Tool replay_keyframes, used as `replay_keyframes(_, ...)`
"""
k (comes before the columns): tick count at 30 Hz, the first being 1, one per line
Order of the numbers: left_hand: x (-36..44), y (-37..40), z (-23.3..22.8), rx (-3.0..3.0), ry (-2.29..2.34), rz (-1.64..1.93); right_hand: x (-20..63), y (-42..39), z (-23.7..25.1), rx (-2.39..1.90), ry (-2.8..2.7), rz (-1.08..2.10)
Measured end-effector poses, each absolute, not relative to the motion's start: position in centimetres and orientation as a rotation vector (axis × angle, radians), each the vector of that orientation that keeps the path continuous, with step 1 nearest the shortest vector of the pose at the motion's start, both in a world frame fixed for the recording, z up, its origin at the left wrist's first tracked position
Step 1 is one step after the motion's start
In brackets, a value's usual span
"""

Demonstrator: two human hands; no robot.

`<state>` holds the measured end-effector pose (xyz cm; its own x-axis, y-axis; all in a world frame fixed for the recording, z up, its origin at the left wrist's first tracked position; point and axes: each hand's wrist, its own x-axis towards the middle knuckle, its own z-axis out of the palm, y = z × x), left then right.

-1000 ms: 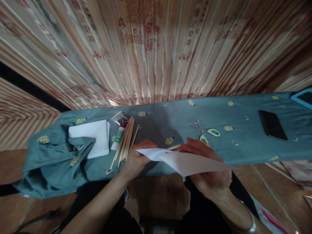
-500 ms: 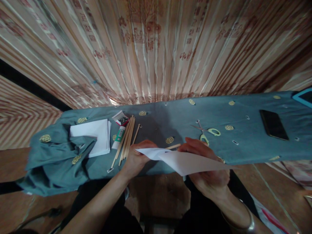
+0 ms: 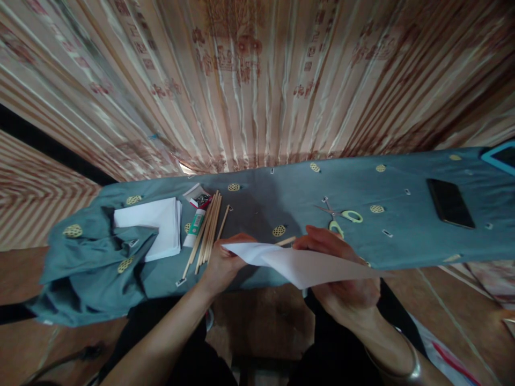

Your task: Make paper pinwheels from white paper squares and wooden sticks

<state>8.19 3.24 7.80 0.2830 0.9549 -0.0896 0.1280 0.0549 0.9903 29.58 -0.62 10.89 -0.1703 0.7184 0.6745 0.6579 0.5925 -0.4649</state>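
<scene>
A folded sheet of white paper [image 3: 298, 264] is held between my two hands above the front edge of the cloth-covered table. My left hand [image 3: 227, 265] pinches its left corner. Behind the paper's right part, my right hand [image 3: 341, 268] grips it, with some fingers hidden by the sheet. The tip of a pale wooden stick [image 3: 286, 241] shows just behind the paper, close to my right fingertips; I cannot tell whether they touch it. Scissors with light green handles [image 3: 341, 214] lie beyond my right hand, their blades apart.
Left of my hands lie a bundle of wooden sticks [image 3: 209, 228], a glue stick [image 3: 195, 228], an opened small box [image 3: 199, 197] and a stack of white paper [image 3: 167, 214] partly under cloth. A black phone [image 3: 449, 202] and a blue-edged object [image 3: 501, 158] are at the right.
The camera view has shifted very slightly. Both hands keep their hold on the paper, which has hardly moved.
</scene>
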Motion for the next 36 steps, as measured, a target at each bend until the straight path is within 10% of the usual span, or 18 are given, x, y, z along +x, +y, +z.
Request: replay_keyframes(36,8.1,3.0,7.3,1.302,1.102,0.886,29.7,-0.7,11.4,-1.102,-1.912,0.065)
